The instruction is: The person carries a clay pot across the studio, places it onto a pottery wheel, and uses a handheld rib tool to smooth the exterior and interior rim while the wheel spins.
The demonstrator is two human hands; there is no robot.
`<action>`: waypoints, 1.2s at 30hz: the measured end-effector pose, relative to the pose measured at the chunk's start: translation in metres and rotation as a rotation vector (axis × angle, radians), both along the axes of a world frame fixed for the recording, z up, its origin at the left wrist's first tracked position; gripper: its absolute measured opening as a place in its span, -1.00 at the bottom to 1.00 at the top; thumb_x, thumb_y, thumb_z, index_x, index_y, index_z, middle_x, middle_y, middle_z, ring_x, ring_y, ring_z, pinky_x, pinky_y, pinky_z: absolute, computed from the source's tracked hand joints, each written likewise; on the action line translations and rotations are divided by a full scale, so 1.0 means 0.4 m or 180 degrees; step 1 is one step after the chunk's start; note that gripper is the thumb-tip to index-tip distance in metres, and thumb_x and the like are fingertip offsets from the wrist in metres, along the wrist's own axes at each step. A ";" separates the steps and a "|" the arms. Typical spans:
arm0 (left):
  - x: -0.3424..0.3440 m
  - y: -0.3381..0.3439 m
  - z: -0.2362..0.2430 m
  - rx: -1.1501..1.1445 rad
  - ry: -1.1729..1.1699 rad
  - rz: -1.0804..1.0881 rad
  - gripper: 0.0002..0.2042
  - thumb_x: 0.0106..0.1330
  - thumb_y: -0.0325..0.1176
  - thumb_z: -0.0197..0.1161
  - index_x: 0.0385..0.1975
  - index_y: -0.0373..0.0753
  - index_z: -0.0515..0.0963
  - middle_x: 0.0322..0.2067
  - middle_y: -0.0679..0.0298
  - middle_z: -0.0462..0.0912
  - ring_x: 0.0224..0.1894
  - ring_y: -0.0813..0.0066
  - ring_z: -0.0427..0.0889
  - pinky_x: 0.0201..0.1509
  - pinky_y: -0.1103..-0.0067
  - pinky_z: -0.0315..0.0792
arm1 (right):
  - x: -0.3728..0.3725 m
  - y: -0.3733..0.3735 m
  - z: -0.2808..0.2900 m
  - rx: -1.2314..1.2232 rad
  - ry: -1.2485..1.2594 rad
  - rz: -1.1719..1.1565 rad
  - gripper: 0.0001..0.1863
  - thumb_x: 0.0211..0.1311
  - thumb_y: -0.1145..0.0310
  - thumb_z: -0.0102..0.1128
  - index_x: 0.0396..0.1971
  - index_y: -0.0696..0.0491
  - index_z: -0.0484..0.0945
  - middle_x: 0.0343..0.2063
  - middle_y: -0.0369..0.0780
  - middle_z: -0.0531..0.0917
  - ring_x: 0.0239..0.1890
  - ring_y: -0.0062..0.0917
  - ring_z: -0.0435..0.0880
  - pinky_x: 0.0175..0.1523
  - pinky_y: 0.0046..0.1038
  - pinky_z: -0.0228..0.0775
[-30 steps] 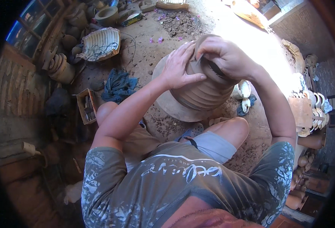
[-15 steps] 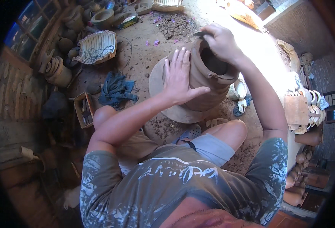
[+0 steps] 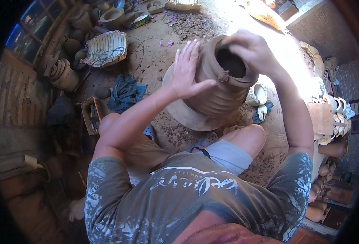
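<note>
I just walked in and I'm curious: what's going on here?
A person has both bare hands at a ribbed clay pot that stands on a round disc. The left hand lies open along the pot's left side. The right hand is at the right of the rim, too blurred to tell whether it holds anything. A small clay lump sits on the near rim.

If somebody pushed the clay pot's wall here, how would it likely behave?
The pot would probably dent: the ragged lump on its rim suggests soft, unfired clay. It may well be heavy, since it is bulky and its rim looks thick. A gentle push seems unlikely to tip it, given the broad disc underneath.
</note>
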State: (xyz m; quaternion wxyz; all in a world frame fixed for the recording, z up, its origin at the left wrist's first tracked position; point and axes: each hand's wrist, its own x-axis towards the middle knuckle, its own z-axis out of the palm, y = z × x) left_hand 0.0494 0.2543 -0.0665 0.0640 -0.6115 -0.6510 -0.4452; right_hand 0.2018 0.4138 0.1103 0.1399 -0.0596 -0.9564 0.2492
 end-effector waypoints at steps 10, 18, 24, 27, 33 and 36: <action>0.009 0.032 -0.014 0.0117 -0.0141 -0.0176 0.19 0.07 0.43 0.35 0.49 -0.43 0.08 0.43 -0.23 0.21 0.49 -0.23 0.18 0.55 0.08 0.04 | -0.064 -0.031 -0.051 0.0257 0.0160 0.0763 -0.82 0.21 0.52 0.25 -0.21 0.10 0.73 -0.25 -0.12 0.68 -0.15 -0.19 0.69 -0.01 -0.27 0.54; -0.051 0.038 -0.007 0.0154 -0.0023 -0.0276 0.22 0.10 0.51 0.25 0.51 -0.44 0.02 0.46 -0.24 0.11 0.54 -0.21 0.04 0.57 0.01 -0.10 | 0.065 -0.031 0.045 -0.0157 -0.0470 0.0840 -0.81 0.21 0.60 0.24 -0.21 0.09 0.72 -0.25 -0.22 0.67 -0.07 -0.39 0.65 0.11 -0.38 0.47; 0.108 -0.007 -0.003 -0.0144 -0.0071 0.0430 0.23 0.08 0.47 0.30 0.51 -0.45 0.00 0.47 -0.26 0.08 0.53 -0.25 0.04 0.58 0.04 -0.08 | -0.097 0.049 -0.086 0.0831 0.0541 0.0079 -0.80 0.29 0.52 0.22 -0.12 0.14 0.69 -0.17 -0.13 0.71 -0.09 -0.30 0.71 0.09 -0.34 0.53; 0.071 0.016 -0.012 0.0038 -0.0092 0.0115 0.22 0.08 0.42 0.34 0.51 -0.46 0.01 0.47 -0.25 0.10 0.52 -0.25 0.07 0.57 0.08 -0.03 | -0.083 0.017 -0.090 0.0411 0.0549 0.0572 -0.80 0.23 0.49 0.22 -0.17 0.10 0.72 -0.22 -0.09 0.69 -0.16 -0.14 0.68 0.04 -0.26 0.53; -0.048 0.069 -0.025 0.0139 0.0008 -0.0532 0.21 0.06 0.45 0.34 0.51 -0.40 0.05 0.45 -0.22 0.16 0.51 -0.19 0.13 0.56 0.07 0.00 | 0.072 -0.015 0.000 0.0325 -0.0405 0.1218 -0.75 0.08 0.63 0.26 -0.23 0.06 0.71 -0.27 -0.17 0.65 -0.13 -0.25 0.65 0.00 -0.29 0.51; -0.071 0.059 -0.011 0.0090 0.0176 -0.0537 0.12 0.18 0.34 0.31 0.51 -0.42 0.02 0.46 -0.25 0.14 0.52 -0.21 0.10 0.57 0.08 -0.02 | 0.132 -0.011 0.042 0.0100 -0.0787 0.0862 -0.76 0.12 0.60 0.24 -0.21 0.06 0.73 -0.25 -0.19 0.68 -0.12 -0.33 0.68 0.05 -0.35 0.51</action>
